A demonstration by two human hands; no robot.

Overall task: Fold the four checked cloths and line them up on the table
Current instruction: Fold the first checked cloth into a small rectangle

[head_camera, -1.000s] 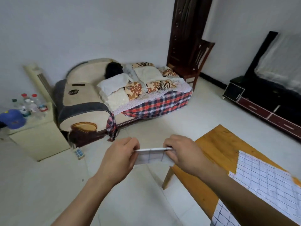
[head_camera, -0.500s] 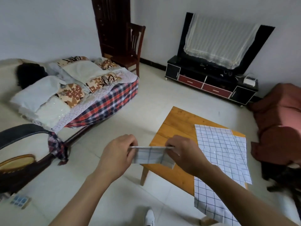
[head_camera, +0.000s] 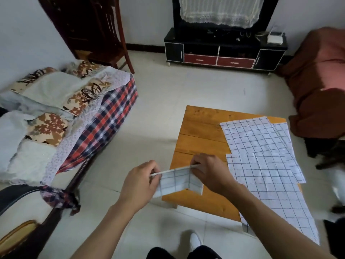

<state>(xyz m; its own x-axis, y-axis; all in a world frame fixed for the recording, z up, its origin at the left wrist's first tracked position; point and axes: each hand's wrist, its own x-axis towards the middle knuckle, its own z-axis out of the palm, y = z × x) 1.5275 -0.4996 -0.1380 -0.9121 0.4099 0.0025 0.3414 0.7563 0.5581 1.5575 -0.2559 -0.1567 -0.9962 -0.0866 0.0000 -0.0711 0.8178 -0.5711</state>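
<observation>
Your left hand [head_camera: 140, 182]: fingers pinch one folded cloth [head_camera: 178, 181]
Your right hand [head_camera: 210, 171]: pinches its other end
Worktop [head_camera: 199, 131]: flat cloths [head_camera: 261, 156] overlapping at 3 o'clock, count unclear

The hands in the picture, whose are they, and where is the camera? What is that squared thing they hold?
There is no machine here. A person wears a camera on the head, so you look down at that person's own two arms. The left hand and the right hand each pinch one end of a folded checked cloth, white with dark lines, and hold it in the air by the near corner of a wooden table. More checked cloths lie spread flat on the table, overlapping, and one hangs over the near edge. Around it you see a bed with a plaid cover and a TV stand.
</observation>
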